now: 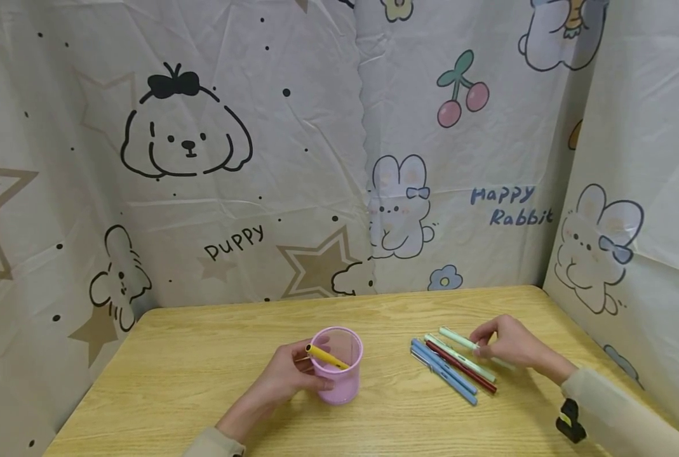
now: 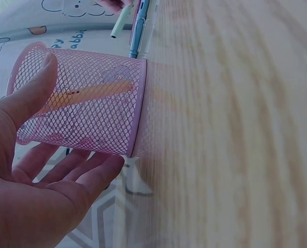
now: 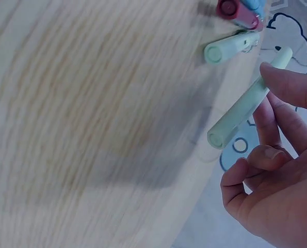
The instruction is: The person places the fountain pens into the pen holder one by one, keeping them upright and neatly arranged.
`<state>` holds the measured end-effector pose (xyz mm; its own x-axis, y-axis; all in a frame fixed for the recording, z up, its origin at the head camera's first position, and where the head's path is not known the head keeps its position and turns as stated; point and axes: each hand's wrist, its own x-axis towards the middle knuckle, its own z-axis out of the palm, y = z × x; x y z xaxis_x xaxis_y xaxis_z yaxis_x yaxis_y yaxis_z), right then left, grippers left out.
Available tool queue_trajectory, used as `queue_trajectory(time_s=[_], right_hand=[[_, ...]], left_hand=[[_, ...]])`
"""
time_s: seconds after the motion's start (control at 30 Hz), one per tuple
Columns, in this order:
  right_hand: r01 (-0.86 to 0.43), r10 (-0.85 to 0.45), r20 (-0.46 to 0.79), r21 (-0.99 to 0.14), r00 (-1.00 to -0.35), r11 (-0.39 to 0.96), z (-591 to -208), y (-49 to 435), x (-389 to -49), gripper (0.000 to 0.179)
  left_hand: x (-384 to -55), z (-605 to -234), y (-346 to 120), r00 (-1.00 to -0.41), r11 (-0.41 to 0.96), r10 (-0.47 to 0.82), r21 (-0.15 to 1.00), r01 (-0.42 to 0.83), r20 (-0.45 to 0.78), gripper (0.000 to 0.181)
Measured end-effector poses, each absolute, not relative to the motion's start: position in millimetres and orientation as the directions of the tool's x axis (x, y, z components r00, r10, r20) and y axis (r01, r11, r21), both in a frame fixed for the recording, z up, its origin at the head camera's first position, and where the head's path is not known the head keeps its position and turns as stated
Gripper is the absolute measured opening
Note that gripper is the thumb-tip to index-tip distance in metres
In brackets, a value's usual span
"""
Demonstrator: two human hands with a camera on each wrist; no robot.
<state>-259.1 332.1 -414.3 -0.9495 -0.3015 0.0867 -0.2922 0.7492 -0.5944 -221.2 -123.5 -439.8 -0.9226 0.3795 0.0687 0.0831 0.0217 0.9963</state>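
My left hand [image 1: 288, 377] holds a pink mesh pen holder [image 1: 343, 386], thumb on one side and fingers on the other. The holder stands upright on the table. Inside it a yellow pen [image 1: 328, 357] leans with one end at the rim. My right hand [image 1: 512, 343] pinches a light green pen [image 3: 241, 113] between thumb and fingers, tilted close over the table in the right wrist view. Beside it lie a second light green pen [image 1: 479, 369], a dark red pen [image 1: 459, 365] and two blue pens [image 1: 453, 374], side by side.
The wood-grain table [image 1: 219, 343] reaches back to a printed cloth [image 1: 293, 190], which hangs behind and along both sides. The row of pens lies to the right of the pen holder, with bare tabletop between them.
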Motion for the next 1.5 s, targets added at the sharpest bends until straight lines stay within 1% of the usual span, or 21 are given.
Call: queue_trajectory(time_s=[0.37,0.57,0.8,0.9,1.17,1.5], right_hand=[[-0.293,-0.286,0.113,-0.614,-0.952,0.733,-406.5,317.5,-252.1,0.021],[-0.301,-0.287,0.13,-0.645,-0.949,0.703,-403.1,310.1,-247.8,0.021],[-0.267,-0.266,0.109,-0.682,-0.958,0.68,-398.1,300.5,-243.8,0.024],[-0.275,-0.272,0.117,-0.69,-0.955,0.67,-396.6,296.4,-243.5,0.026],[-0.271,-0.263,0.128,-0.728,-0.956,0.63,-388.3,278.8,-240.4,0.019],[-0.285,-0.262,0.161,-0.782,-0.951,0.554,-380.0,257.2,-234.6,0.017]], left_hand=[[-221.0,-438.0,-123.9,-0.922,0.036,0.382,0.996,0.083,0.063,0.08],[-220.2,-437.6,-124.0,-0.923,0.039,0.38,0.996,0.077,0.056,0.08],[-221.1,-437.7,-123.8,-0.924,0.043,0.378,0.996,0.081,0.059,0.08],[-221.8,-438.2,-123.7,-0.924,0.045,0.377,0.995,0.087,0.063,0.079],[-221.4,-438.7,-124.0,-0.923,0.038,0.379,0.995,0.089,0.068,0.079],[-222.0,-440.1,-123.2,-0.921,0.038,0.382,0.995,0.096,0.075,0.079]])
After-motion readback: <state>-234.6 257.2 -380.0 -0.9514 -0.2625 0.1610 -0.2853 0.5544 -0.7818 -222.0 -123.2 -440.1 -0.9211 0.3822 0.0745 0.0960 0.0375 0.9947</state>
